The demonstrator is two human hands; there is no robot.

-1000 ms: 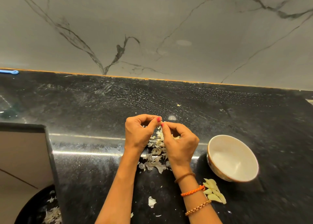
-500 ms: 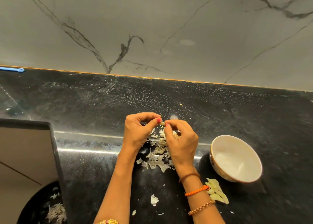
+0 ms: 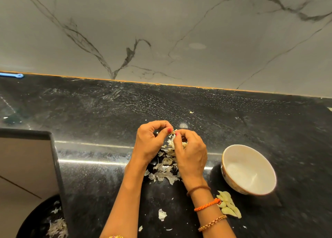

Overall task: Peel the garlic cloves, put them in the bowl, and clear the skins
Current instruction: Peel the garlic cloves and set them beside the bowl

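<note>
Left hand and right hand both pinch one garlic clove above skins on counter. Peeled cloves lie near bowl, not yet inside; skins uncleared.

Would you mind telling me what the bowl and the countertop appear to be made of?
The bowl looks like glazed ceramic: smooth white inside with soft highlights and a thin gold-coloured rim. The countertop seems to be polished black stone, perhaps granite: pale flecks and a sharp streak of reflected light.

You see dim warm light; a glare strip crosses the counter toward 9 o'clock; edges bend.
</note>
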